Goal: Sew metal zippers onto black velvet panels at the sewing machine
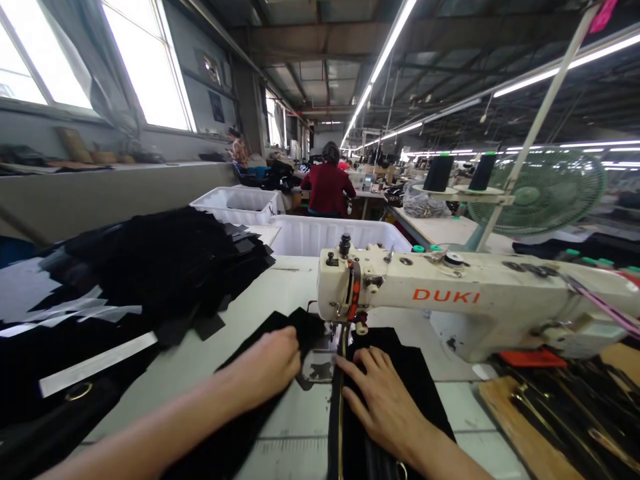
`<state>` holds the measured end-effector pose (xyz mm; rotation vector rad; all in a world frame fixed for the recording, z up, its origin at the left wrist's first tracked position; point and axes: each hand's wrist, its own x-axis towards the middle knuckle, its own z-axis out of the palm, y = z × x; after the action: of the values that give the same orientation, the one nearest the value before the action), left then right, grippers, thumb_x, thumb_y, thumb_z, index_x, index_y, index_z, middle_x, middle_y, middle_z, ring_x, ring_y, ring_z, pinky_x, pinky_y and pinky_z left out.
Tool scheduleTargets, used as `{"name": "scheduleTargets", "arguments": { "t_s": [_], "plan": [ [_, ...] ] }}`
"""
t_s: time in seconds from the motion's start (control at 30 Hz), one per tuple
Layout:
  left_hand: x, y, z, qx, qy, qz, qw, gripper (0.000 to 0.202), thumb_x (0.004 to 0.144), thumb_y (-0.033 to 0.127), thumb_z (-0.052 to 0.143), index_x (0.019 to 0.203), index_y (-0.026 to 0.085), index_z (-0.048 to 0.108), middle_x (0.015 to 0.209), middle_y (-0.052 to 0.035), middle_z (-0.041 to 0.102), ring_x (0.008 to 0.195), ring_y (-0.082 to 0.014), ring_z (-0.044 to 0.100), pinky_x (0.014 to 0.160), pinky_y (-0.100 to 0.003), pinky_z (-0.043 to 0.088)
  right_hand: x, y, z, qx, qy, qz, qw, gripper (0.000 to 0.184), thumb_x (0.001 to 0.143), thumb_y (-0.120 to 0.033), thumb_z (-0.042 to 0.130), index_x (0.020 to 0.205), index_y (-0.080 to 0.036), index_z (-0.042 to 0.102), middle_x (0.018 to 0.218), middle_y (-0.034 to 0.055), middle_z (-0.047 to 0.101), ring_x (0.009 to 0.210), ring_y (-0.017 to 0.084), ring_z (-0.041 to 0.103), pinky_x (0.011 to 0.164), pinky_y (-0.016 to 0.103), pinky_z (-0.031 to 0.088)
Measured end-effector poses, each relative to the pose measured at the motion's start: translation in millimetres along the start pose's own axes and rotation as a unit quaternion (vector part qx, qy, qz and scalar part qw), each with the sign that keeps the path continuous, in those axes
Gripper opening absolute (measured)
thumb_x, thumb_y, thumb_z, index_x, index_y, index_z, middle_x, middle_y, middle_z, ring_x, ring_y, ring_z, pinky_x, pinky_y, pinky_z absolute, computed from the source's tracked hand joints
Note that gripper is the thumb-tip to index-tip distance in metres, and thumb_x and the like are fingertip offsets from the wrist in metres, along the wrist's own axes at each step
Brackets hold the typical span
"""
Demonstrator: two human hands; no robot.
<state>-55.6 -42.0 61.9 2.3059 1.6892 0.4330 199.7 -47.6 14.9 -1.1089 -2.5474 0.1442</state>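
My left hand (270, 367) rests with curled fingers on a black fabric piece (287, 333), pressing it down left of the needle. My right hand (383, 397) lies flat with fingers stretched on another black fabric piece (415, 373) beside a gold zipper strip (341, 400) that runs toward me. Both hands sit just in front of the presser foot (345, 330) of the white DUKI sewing machine (450, 297). The needle plate (317, 367) shows between the hands.
A heap of black cut pieces (165, 260) fills the table's left side. White bins (320, 233) stand behind the machine. Thread cones (439, 172) and a green fan (547, 190) are at the right. A person in red (327, 187) sits ahead. Zippers lie on a board (550, 420).
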Motion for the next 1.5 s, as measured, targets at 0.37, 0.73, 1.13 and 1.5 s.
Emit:
{"name": "scheduleTargets", "arguments": {
  "t_s": [0.37,0.73,1.13,1.5],
  "plan": [
    [-26,27,73.2,0.005,0.06,0.131,0.99,0.031,0.094,0.025,0.059,0.124,0.017,0.052,0.138,-0.0136,0.053,0.131,-0.0297,0.047,0.11,-0.056,0.037,5,18,8,0.031,0.022,-0.112,0.993,0.04,0.095,-0.026,0.053,0.134,-0.019,0.055,0.136,0.0054,0.059,0.13,0.022,0.05,0.114,0.04,0.039],
    [-19,4,75.2,0.109,0.059,0.199,0.972,0.055,0.1,0.029,0.052,0.151,0.021,0.033,0.151,-0.0107,0.043,0.138,-0.0287,0.041,0.11,-0.062,0.03,8,17,11,0.015,0.053,-0.095,0.994,0.04,0.093,-0.025,0.053,0.133,-0.023,0.057,0.133,0.0037,0.062,0.128,0.021,0.053,0.114,0.043,0.039],
    [-24,12,76.8,0.14,0.076,0.225,0.961,0.064,0.093,0.029,0.059,0.15,0.013,0.033,0.151,-0.0116,0.042,0.139,-0.0285,0.04,0.114,-0.056,0.028,6,18,16,-0.036,0.008,-0.083,0.996,0.05,0.089,-0.023,0.051,0.138,-0.018,0.05,0.148,0.0059,0.048,0.134,0.023,0.046,0.113,0.045,0.038],
    [-14,14,66.6,0.076,0.026,0.215,0.973,0.066,0.093,0.025,0.057,0.153,0.022,0.029,0.153,-0.008,0.04,0.138,-0.0292,0.04,0.115,-0.061,0.024,8,24,25,-0.074,0.062,-0.097,0.991,0.053,0.086,-0.023,0.054,0.137,-0.01,0.05,0.144,0.015,0.05,0.129,0.031,0.051,0.103,0.051,0.048]
  ]
}}
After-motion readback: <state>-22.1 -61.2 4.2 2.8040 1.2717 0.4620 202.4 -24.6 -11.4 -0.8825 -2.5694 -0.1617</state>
